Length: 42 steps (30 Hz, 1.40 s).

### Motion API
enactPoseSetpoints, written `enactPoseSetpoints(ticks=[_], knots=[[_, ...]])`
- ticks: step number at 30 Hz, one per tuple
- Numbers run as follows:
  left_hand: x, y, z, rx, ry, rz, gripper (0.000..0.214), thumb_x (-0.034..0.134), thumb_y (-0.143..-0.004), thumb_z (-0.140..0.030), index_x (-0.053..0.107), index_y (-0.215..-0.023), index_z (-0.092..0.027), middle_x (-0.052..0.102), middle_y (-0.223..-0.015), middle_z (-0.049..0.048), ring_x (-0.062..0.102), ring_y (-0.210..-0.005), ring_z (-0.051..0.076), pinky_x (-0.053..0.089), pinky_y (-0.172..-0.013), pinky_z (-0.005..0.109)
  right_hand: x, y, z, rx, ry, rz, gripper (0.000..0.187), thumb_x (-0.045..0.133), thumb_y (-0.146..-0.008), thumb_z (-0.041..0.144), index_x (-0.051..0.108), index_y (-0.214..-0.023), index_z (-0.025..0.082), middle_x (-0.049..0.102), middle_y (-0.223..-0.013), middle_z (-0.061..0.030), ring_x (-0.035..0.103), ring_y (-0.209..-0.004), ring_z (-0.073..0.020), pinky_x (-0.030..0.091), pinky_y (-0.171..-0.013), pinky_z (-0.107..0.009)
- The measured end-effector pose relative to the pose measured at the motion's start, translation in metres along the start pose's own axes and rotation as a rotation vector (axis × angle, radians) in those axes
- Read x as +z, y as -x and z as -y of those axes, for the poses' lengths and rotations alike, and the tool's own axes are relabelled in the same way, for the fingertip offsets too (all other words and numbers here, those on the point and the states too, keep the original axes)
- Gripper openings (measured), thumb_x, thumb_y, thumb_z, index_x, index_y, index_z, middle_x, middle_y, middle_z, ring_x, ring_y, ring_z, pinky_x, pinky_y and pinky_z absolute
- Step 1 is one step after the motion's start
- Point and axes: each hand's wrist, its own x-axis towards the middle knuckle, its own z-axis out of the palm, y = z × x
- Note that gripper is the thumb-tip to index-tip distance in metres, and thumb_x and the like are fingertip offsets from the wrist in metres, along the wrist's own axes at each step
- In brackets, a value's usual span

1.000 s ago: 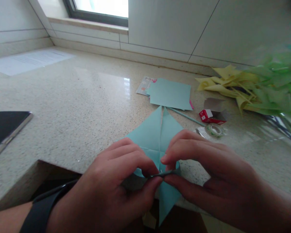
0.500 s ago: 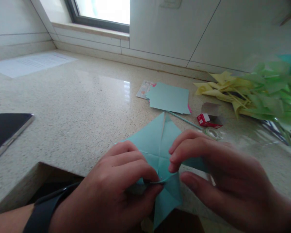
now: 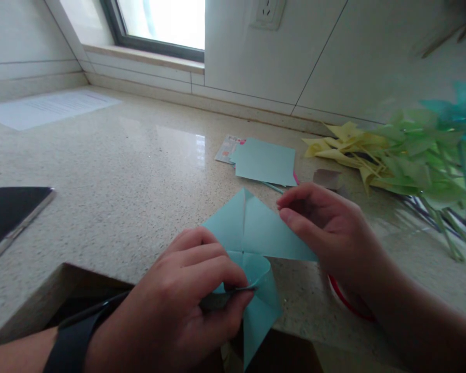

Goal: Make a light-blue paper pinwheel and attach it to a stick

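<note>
A creased light blue paper pinwheel (image 3: pixel 256 228) lies at the counter's front edge, its lower blade hanging over. My left hand (image 3: pixel 205 290), with a dark band at the wrist, pinches a curled-in blade near the centre between thumb and fingers. My right hand (image 3: pixel 326 223) is at the upper right edge of the same paper. Its thumb and fingertips come together on that edge, and the right corner is partly behind the hand. A red curved loop (image 3: pixel 349 300) shows beneath my right wrist, mostly hidden.
Light blue paper sheets (image 3: pixel 266 160) lie behind, over a printed packet (image 3: pixel 225 148) and a thin stick (image 3: pixel 274 187). Yellow pinwheels (image 3: pixel 345 142) and green ones (image 3: pixel 415 140) are at the right. A phone (image 3: pixel 13 217) rests left; a printed sheet (image 3: pixel 50 108) is far left.
My right hand has moved up and away from the centre to the paper's upper right edge, its fingers closing. My left hand keeps its pinch. The view has shifted slightly.
</note>
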Motion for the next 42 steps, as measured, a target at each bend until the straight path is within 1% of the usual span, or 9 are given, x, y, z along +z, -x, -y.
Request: enactPoseSetpoints(ticks=[7, 10, 13, 17, 22, 25, 28, 35, 42], knots=[[0.0, 0.003, 0.001, -0.01, 0.001, 0.02, 0.013, 0.071, -0.087, -0.011, 0.066, -0.088, -0.023, 0.067, -0.078, -0.0035, 0.055, -0.081, 0.017, 0.044, -0.076, 0.031, 0.005, -0.008, -0.013, 0.157, -0.023, 0.094, 0.028, 0.07, -0.086, 0.038, 0.068, -0.108, 0.023, 0.069, -0.092, -0.0051, 0.06, -0.074, -0.0169, 0.048, -0.059, -0.03], [0.001, 0.003, 0.002, -0.022, -0.002, 0.026, 0.013, 0.071, -0.087, -0.011, 0.065, -0.087, -0.023, 0.067, -0.078, -0.0034, 0.055, -0.081, 0.017, 0.044, -0.077, 0.032, 0.007, -0.01, -0.013, 0.163, -0.057, 0.134, 0.03, 0.071, -0.084, 0.038, 0.069, -0.11, 0.021, 0.068, -0.088, -0.0046, 0.06, -0.073, -0.0166, 0.049, -0.062, -0.03], [0.001, 0.004, 0.003, -0.022, -0.005, 0.025, 0.014, 0.071, -0.086, -0.011, 0.065, -0.088, -0.024, 0.067, -0.078, -0.0035, 0.055, -0.082, 0.018, 0.044, -0.078, 0.033, 0.007, -0.011, -0.01, 0.162, -0.077, 0.146, 0.031, 0.071, -0.082, 0.034, 0.069, -0.11, 0.02, 0.064, -0.082, -0.0021, 0.057, -0.07, -0.015, 0.046, -0.058, -0.028], [0.002, 0.004, 0.003, -0.025, -0.002, 0.029, 0.016, 0.071, -0.086, -0.01, 0.064, -0.089, -0.024, 0.067, -0.08, -0.0041, 0.055, -0.084, 0.018, 0.044, -0.077, 0.032, 0.005, -0.011, -0.007, 0.123, -0.09, 0.171, 0.034, 0.07, -0.08, 0.026, 0.066, -0.114, 0.018, 0.059, -0.076, 0.001, 0.053, -0.064, -0.0126, 0.042, -0.053, -0.026], [0.001, 0.002, 0.001, -0.013, -0.031, 0.004, 0.016, 0.068, -0.086, -0.008, 0.064, -0.088, -0.024, 0.067, -0.078, -0.0046, 0.055, -0.079, 0.017, 0.043, -0.079, 0.033, 0.003, -0.008, -0.007, 0.054, -0.088, 0.198, 0.036, 0.066, -0.081, 0.018, 0.062, -0.117, 0.021, 0.055, -0.079, 0.0017, 0.051, -0.068, -0.0131, 0.043, -0.058, -0.026], [0.0, 0.0, 0.0, -0.009, -0.064, -0.014, 0.017, 0.068, -0.084, -0.007, 0.064, -0.088, -0.023, 0.068, -0.079, -0.0044, 0.055, -0.079, 0.017, 0.043, -0.079, 0.034, 0.002, -0.004, -0.006, -0.032, -0.089, 0.192, 0.031, 0.062, -0.082, 0.015, 0.062, -0.111, 0.024, 0.055, -0.083, 0.0011, 0.052, -0.073, -0.0135, 0.044, -0.062, -0.026], [-0.002, -0.001, -0.002, 0.003, -0.11, -0.035, 0.018, 0.067, -0.085, -0.007, 0.064, -0.09, -0.024, 0.069, -0.083, -0.0035, 0.055, -0.082, 0.018, 0.043, -0.08, 0.035, -0.001, -0.001, -0.004, -0.107, -0.068, 0.231, 0.035, 0.059, -0.083, 0.01, 0.062, -0.113, 0.027, 0.053, -0.085, 0.0015, 0.051, -0.073, -0.0132, 0.044, -0.063, -0.025], [-0.005, 0.001, -0.002, 0.033, -0.242, -0.116, 0.018, 0.069, -0.088, -0.01, 0.066, -0.097, -0.026, 0.069, -0.093, -0.0024, 0.05, -0.094, 0.022, 0.038, -0.085, 0.04, -0.01, 0.004, 0.003, -0.254, 0.012, 0.359, 0.046, 0.058, -0.082, 0.005, 0.059, -0.122, 0.027, 0.063, -0.097, -0.0026, 0.059, -0.085, -0.0172, 0.05, -0.075, -0.03], [-0.006, 0.003, -0.001, 0.071, -0.243, -0.086, 0.024, 0.066, -0.09, -0.003, 0.068, -0.102, -0.024, 0.065, -0.1, -0.0006, 0.049, -0.098, 0.02, 0.042, -0.087, 0.032, -0.021, 0.009, 0.014, -0.25, 0.015, 0.487, 0.05, 0.063, -0.081, 0.008, 0.06, -0.126, 0.03, 0.068, -0.101, -0.0012, 0.064, -0.09, -0.0171, 0.052, -0.08, -0.028]])
